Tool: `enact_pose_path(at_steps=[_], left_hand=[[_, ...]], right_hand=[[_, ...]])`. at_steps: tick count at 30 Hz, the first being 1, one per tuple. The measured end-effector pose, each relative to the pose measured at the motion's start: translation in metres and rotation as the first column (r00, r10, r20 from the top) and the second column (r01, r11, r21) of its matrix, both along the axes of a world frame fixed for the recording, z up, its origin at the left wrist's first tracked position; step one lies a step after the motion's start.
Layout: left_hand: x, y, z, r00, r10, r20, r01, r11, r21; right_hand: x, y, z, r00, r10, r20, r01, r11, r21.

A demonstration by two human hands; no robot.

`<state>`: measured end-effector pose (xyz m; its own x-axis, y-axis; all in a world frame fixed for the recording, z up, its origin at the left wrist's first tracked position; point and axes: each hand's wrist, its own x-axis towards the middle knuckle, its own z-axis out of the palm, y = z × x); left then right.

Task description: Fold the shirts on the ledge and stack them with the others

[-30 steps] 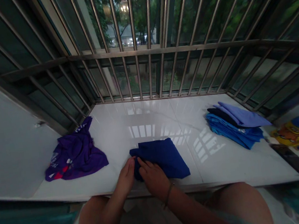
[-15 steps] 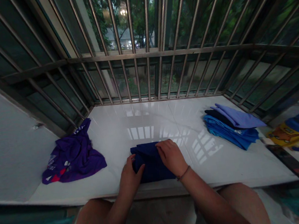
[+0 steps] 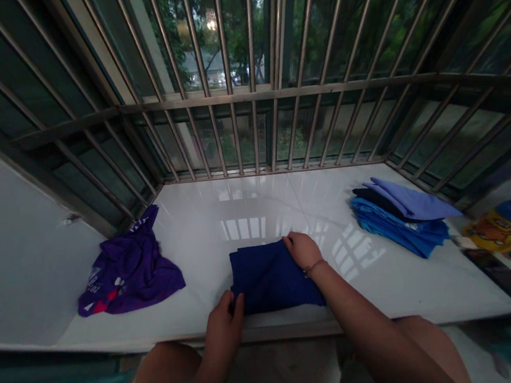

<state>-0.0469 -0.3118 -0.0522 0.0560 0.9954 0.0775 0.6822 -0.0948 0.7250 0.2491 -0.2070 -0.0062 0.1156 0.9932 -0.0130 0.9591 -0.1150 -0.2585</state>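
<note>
A dark blue folded garment (image 3: 271, 280) lies near the front edge of the white sill, roughly a rectangle with a few soft creases. My left hand (image 3: 225, 325) pinches its lower left edge between thumb and fingers. At its upper right corner, my right hand (image 3: 304, 252) has its fingers closed on the cloth; the wrist above wears a thin bracelet. The garment's right edge is partly hidden under my right hand and forearm.
On the left lies a crumpled purple shirt (image 3: 129, 269) with white lettering. A stack of folded blue clothes (image 3: 394, 224) sits on the right, beside a yellow and blue jug-like container (image 3: 506, 226). Metal window bars (image 3: 235, 99) rise behind the white sill (image 3: 194, 224).
My right hand has moved right along the garment's top edge, and my left hand has come down its left side. The garment now looks wider and flatter.
</note>
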Motion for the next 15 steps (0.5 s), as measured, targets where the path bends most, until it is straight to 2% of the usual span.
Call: enact_pose_path(at_steps=[3,6,8,10,13,15], left_hand=[[-0.005,0.004,-0.005,0.996,0.045,-0.071,-0.05,0.997,-0.066],[-0.008,0.019,-0.003,0.995,0.062,-0.083,-0.067,0.996,-0.058],[-0.007,0.033,0.002,0.994,0.083,-0.065,-0.082,0.997,0.017],[-0.001,0.047,0.01,0.992,0.095,-0.078,-0.082,0.984,0.158],[0.011,0.064,0.015,0.987,0.002,-0.162,0.053,0.94,0.337],[0.02,0.069,0.009,0.963,-0.117,-0.242,0.198,0.918,0.343]], right_hand=[[-0.002,-0.001,-0.009,0.996,-0.074,0.049,0.073,0.997,0.018],[-0.008,-0.006,-0.008,0.994,-0.08,0.077,0.073,0.994,0.085],[-0.013,-0.013,-0.002,0.994,-0.07,0.087,0.057,0.988,0.141],[-0.02,-0.024,0.001,0.995,-0.032,0.092,0.014,0.981,0.193],[-0.027,-0.05,-0.007,0.999,-0.004,0.048,-0.013,0.94,0.342],[-0.027,-0.072,-0.021,0.997,-0.074,-0.039,0.083,0.894,0.441]])
